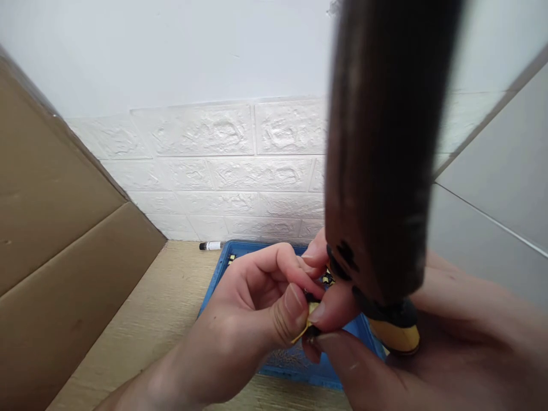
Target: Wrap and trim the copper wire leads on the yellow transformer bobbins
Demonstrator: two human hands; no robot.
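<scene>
My left hand (261, 311) comes in from the lower left. Its thumb and forefinger pinch a small black-and-yellow part (313, 311), with a thin yellow strip showing beneath the thumb. From the right, my right hand (368, 348) closes its fingertips on the same part, so both hands meet there. A thick dark brown-black rod-like tool (381, 154) rises close to the camera in front of my right hand, blurred, with a gold-yellow piece at its lower end. It hides much of that hand, and how it is held cannot be made out.
Beneath the hands lies a blue tray (214, 285) on a wooden tabletop (145, 314), holding small black-and-yellow parts and thin wire-like bits. A small black-and-white bottle (211, 246) lies by its back left corner. Cardboard (64, 200) stands left, a white brick-pattern wall (231, 171) behind.
</scene>
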